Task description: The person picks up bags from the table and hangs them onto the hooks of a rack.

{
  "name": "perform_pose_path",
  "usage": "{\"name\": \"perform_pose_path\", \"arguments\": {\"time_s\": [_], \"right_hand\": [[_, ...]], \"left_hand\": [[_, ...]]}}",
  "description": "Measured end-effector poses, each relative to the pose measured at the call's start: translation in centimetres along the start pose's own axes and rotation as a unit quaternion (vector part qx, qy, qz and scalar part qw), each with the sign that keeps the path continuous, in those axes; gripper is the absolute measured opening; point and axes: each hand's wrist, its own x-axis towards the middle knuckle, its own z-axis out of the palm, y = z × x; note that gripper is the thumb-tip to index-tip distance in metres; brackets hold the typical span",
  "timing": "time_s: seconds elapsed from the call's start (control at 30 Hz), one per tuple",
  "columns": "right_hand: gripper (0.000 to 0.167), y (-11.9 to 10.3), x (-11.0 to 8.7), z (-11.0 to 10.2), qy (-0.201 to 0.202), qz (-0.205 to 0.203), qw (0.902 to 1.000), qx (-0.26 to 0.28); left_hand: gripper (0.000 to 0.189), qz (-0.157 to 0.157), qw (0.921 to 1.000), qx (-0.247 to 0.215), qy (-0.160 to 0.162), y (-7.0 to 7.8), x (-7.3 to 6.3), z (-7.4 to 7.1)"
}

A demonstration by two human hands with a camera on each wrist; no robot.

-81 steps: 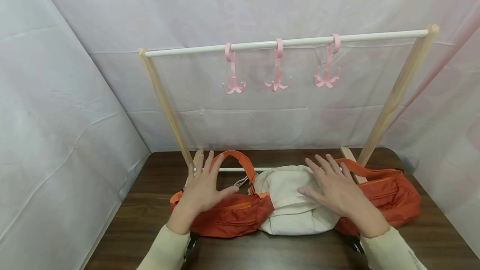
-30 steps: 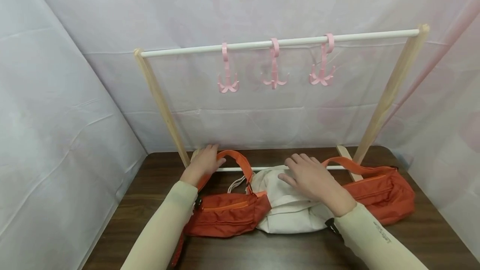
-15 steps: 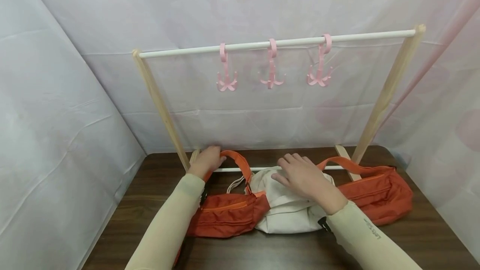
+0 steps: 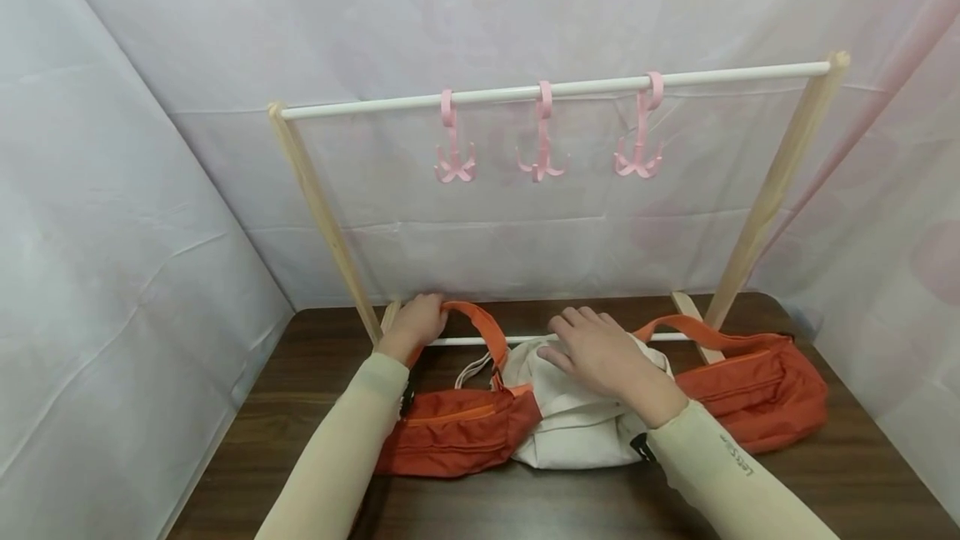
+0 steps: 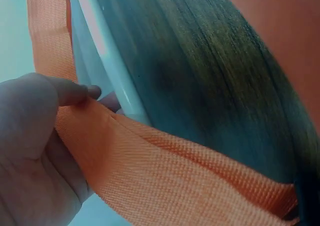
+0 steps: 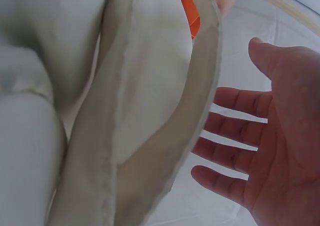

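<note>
At the back left of the table, my left hand (image 4: 418, 325) holds the orange strap (image 5: 145, 161) of a rust-red waist bag (image 4: 457, 432). The left wrist view shows the thumb pressing the webbing against the fingers behind it. Spread above a cream cloth bag (image 4: 573, 444) in the middle is my right hand (image 4: 600, 352). In the right wrist view its fingers (image 6: 235, 121) are extended beside a loose cream strap (image 6: 202, 81) and grip nothing; whether they touch it I cannot tell. A second rust-red waist bag (image 4: 765, 394) lies on the right, partly behind the right arm.
A wooden rack with a white top rail (image 4: 600, 87) stands behind the bags. Three pink hooks hang from it, the middle one (image 4: 543, 136) bare like the others. A lower white rail (image 4: 461, 341) runs close to the dark wooden table (image 4: 262, 440). Pale cloth surrounds everything.
From spread above the bags, my left hand has gone back to the left bag's strap and taken hold of it. My right hand has moved left over the cream bag. Bags look unmoved.
</note>
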Motion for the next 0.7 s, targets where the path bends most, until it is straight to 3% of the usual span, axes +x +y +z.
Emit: {"name": "perform_pose_path", "arguments": {"time_s": [0.2,0.4,0.7], "right_hand": [[0.054,-0.1,0.3,0.1,0.002,-0.001,1.0000,0.000],[0.055,-0.2,0.5,0.1,0.010,-0.005,0.9999,0.000],[0.061,-0.8,1.0,-0.2,0.022,-0.013,0.9991,0.033]], "left_hand": [[0.009,0.007,0.9986,-0.043,0.032,0.1,-0.5,-0.6],[0.008,-0.001,0.9941,-0.101,0.039,0.3,-1.4,-1.5],[0.011,-0.010,0.9918,-0.105,0.072,0.6,-2.6,-2.4]]}}
